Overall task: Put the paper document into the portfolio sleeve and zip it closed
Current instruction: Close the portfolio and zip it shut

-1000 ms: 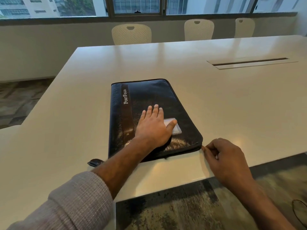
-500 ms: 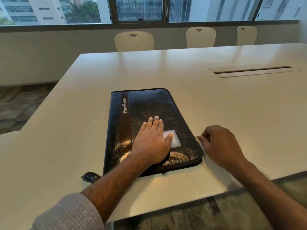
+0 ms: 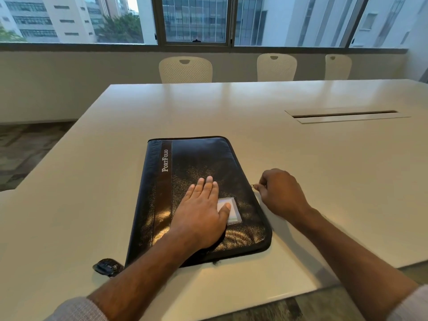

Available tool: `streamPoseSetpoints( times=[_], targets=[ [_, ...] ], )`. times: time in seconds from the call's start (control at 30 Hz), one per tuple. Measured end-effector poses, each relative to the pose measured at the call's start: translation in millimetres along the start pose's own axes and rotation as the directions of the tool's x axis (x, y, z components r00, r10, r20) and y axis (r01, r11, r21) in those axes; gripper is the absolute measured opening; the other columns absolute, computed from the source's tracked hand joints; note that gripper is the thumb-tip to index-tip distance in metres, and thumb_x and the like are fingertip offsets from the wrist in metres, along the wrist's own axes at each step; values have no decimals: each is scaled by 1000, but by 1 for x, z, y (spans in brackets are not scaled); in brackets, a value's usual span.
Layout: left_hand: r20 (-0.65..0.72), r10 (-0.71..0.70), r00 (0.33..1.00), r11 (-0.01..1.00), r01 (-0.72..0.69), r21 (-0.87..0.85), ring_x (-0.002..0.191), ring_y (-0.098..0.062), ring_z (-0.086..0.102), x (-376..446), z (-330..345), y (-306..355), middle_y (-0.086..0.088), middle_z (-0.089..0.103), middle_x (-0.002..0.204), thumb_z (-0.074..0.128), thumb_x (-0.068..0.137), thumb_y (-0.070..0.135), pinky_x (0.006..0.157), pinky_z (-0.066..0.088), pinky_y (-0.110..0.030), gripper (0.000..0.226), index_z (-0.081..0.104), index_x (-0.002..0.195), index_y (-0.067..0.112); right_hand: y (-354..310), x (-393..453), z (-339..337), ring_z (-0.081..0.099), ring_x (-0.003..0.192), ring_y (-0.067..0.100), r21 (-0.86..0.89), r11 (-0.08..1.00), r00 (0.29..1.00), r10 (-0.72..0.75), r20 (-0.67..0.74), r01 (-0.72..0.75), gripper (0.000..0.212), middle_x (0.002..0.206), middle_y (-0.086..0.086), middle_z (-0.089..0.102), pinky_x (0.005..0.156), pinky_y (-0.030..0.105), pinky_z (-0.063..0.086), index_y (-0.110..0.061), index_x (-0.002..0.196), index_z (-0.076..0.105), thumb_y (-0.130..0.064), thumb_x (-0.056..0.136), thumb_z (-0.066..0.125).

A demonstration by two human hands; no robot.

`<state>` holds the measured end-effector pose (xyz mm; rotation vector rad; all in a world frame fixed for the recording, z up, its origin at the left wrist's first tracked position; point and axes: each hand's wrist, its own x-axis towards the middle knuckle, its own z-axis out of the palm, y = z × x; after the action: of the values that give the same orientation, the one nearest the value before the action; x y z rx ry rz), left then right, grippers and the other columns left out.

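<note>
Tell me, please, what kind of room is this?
Most likely an office meeting room. A long white table has a cable slot set into it, matching white chairs line its far side, and the windows look onto tall city buildings.

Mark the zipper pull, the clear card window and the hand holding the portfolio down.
zipper pull [image 3: 253, 186]: head view, metal tab at the fingertips.
card window [image 3: 233, 215]: head view, uncovered right part.
left hand [image 3: 202, 213]: head view, back of hand.
</note>
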<state>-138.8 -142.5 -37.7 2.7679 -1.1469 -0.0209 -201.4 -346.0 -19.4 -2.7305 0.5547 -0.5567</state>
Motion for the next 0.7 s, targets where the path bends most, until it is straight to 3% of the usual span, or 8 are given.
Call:
streamPoseSetpoints(
  times=[0.7],
  targets=[
    [27,-33,999,999,33,-13,143,-6,-20,-2,-3,0,9,-16,160,4,93,64,115,-13,-27,72,-8,153,26,6,86,30,62,67,15,36,996,997,-79,12,79,18,87,5,71,73,27,51,-10,95,73,-26,86,70]
  ],
)
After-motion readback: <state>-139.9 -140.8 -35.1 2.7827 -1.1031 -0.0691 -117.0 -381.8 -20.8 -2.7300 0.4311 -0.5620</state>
